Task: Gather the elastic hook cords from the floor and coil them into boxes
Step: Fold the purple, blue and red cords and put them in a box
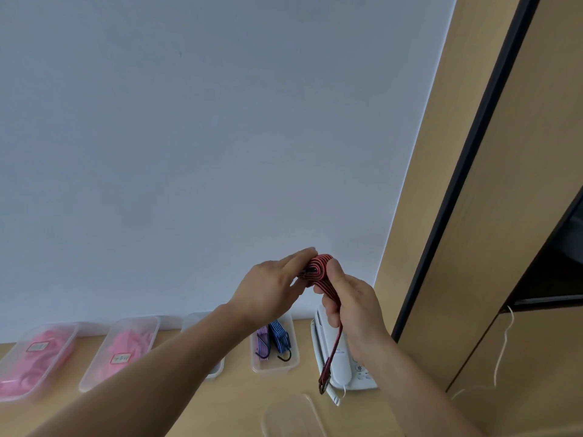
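I hold a red and black striped elastic cord (319,269) up in front of the white wall, most of it wound into a flat coil. My right hand (348,302) grips the coil from the right with thumb on top. My left hand (271,287) pinches the coil's left side with fingers extended over it. A loose tail of the cord (331,362) hangs below my right hand and ends in a dark hook. On the wooden surface below, a clear plastic box (273,365) holds a coiled purple cord (262,342) and a coiled blue cord (279,337).
Two lidded clear boxes with pink contents (34,357) (123,348) and a third clear box (217,369), partly behind my left forearm, line the wall. A white telephone (336,351) sits right of the cord box. A loose clear lid (293,414) lies near the bottom. A wooden cabinet (520,216) stands at right.
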The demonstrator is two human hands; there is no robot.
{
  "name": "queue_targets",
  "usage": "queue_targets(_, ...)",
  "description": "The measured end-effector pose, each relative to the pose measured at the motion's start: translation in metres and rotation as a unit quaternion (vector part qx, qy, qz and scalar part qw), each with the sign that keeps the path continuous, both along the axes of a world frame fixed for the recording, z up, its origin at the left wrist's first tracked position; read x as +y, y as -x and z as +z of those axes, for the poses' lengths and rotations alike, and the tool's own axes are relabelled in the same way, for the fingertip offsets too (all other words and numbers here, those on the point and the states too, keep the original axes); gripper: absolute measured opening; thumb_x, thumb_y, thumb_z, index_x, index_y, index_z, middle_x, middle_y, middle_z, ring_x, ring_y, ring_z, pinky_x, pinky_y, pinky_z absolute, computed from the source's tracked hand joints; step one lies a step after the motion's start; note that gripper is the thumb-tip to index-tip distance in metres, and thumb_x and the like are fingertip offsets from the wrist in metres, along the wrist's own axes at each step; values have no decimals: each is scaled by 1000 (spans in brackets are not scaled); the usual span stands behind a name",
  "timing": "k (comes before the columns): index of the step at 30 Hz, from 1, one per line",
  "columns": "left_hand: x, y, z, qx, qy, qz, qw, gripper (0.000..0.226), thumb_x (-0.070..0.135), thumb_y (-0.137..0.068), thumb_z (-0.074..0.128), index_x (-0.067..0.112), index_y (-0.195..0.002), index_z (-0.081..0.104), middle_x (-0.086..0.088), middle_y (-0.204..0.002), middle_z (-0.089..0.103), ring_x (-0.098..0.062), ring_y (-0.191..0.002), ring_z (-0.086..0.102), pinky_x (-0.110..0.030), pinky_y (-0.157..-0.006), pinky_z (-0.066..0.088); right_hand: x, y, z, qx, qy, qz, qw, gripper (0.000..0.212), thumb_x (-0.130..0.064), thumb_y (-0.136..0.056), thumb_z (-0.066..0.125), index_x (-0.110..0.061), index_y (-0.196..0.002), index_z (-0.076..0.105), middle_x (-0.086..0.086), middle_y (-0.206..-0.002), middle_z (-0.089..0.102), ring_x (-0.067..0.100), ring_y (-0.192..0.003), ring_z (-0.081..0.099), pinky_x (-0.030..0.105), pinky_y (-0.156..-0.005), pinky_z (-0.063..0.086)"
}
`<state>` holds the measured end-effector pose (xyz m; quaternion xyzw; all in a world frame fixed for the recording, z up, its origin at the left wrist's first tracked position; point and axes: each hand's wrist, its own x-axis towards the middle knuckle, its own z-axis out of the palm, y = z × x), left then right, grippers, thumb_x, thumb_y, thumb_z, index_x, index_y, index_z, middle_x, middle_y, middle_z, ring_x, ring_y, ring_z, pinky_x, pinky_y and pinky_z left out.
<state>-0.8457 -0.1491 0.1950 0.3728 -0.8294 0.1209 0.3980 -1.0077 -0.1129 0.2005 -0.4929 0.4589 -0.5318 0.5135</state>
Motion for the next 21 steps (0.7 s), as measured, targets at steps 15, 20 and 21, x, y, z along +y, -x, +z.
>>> queue_targets(15,-18,-2,-9,272,-346,-73,895,64,4,-95,53,26,-151,34,-1,-140,56,-14,-115,65,-22,-86,55,-14,1,-1,-38,-25,-26,999,39,-30,-91,64,6,-76,65,1,-48,43,10,-40,31,21,-41,25)
queue_targets(20,-20,4,17,390,-603,-155,678,48,44,-91,54,6,-116,68,-15,-110,74,-26,-100,72,-39,-85,53,-18,2,-9,3,17,-6,1000,38,-33,-92,64,-4,-68,64,4,-55,52,13,-47,39,27,-49,33)
queue_targets(21,-19,4,18,390,-589,-162,689,44,41,-90,58,6,-114,68,-14,-110,74,-24,-98,72,-38,-84,53,-19,2,-10,9,22,4,1000,38,-33,-92,64,-6,-66,64,4,-56,53,13,-47,40,26,-49,34)
